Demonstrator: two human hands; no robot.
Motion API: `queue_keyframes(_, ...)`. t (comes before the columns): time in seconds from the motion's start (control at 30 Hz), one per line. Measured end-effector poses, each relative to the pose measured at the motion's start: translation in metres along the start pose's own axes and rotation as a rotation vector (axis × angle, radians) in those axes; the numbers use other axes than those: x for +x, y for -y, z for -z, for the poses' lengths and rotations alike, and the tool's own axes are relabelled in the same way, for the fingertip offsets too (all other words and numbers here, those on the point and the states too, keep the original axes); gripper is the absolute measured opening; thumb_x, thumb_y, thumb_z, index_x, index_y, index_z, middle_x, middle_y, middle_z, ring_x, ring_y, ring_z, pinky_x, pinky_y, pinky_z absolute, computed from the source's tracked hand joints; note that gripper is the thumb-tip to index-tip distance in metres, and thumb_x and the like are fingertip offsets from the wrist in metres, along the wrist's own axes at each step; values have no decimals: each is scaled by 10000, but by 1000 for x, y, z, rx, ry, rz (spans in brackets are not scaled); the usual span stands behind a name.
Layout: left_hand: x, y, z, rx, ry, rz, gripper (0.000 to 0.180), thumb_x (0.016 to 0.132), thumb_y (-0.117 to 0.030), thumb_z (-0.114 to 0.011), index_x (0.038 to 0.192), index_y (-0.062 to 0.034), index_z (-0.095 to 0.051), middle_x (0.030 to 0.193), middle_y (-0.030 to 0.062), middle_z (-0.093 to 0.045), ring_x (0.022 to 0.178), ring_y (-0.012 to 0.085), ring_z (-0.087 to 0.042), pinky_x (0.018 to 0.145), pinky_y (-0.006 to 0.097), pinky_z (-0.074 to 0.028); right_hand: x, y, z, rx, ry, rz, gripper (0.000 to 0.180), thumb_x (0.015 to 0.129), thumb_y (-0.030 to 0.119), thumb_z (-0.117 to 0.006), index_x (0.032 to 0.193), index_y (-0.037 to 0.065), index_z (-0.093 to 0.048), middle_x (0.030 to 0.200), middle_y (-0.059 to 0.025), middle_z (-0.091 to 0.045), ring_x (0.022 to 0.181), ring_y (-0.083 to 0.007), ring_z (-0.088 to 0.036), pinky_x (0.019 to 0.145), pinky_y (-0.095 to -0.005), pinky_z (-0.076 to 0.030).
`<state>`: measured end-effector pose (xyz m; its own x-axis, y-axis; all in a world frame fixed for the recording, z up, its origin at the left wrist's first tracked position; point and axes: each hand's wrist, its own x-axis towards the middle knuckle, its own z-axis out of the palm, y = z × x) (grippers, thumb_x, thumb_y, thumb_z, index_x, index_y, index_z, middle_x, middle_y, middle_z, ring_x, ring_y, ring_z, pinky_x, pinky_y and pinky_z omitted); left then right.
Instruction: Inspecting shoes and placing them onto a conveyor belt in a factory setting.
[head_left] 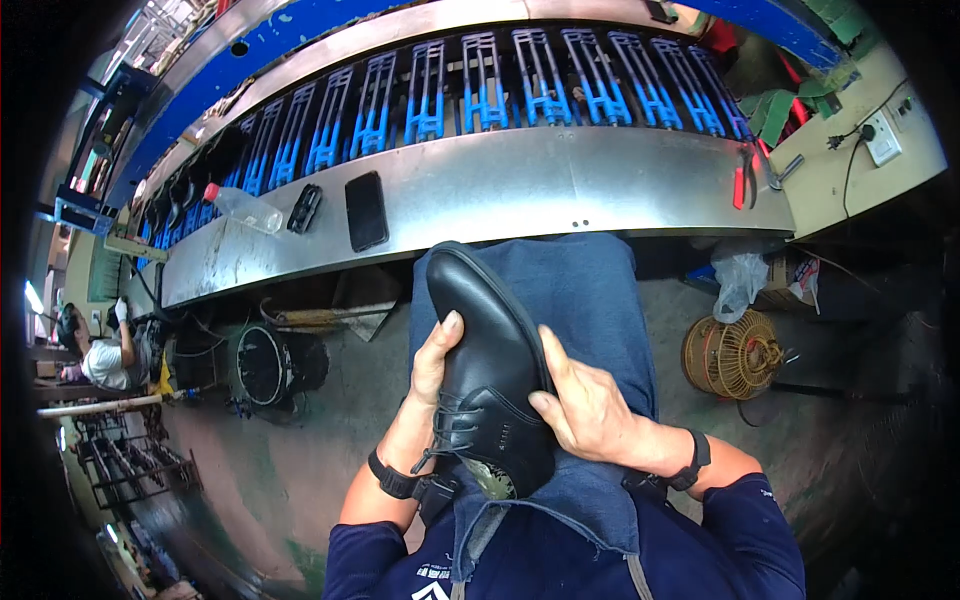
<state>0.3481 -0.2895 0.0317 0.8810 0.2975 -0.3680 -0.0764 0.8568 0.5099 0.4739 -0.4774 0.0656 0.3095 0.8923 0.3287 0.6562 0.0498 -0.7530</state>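
Observation:
A black lace-up leather shoe [485,330] lies over my lap, its toe pointing away from me and its heel near my waist. My left hand [432,360] grips its left side, the thumb resting on the upper beside the laces. On the other side, my right hand [585,405] is closed on the sole edge near the heel. Camouflage-patterned lining [492,478] shows inside the shoe's opening. Blue denim cloth [600,300] covers my lap beneath the shoe.
Ahead runs a metal ledge [520,180] before a row of blue racks [485,110]. On it lie a phone [366,212], a plastic bottle [245,208] and red-handled pliers [741,180]. A wicker basket [730,355] stands right, a black bucket [262,365] left. Another person [105,360] works far left.

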Motion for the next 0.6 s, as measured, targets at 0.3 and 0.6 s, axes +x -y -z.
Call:
queue_keyframes(0.3, 37, -23, -39, 16, -132, 157, 461, 1014, -434, -530, 1197, -21, -623, 1069, 149, -711, 930, 260, -709, 819, 395, -596, -7, -7, -1, -354, -117, 272, 758, 694, 161, -770, 1404, 157, -504, 1470, -255, -391, 1344, -463, -429, 1079, -537, -393)
queue_keyframes(0.6, -15, -41, -13, 1333, 81, -645, 568, 1008, -491, -494, 1271, 7, -569, 1077, 104, -638, 974, 217, -625, 861, 347, -518, 99, 18, 21, 92, -33, 525, 887, 617, 158, -789, 1434, 70, -456, 1375, -238, -480, 1256, -420, -491, 1064, -525, -384)
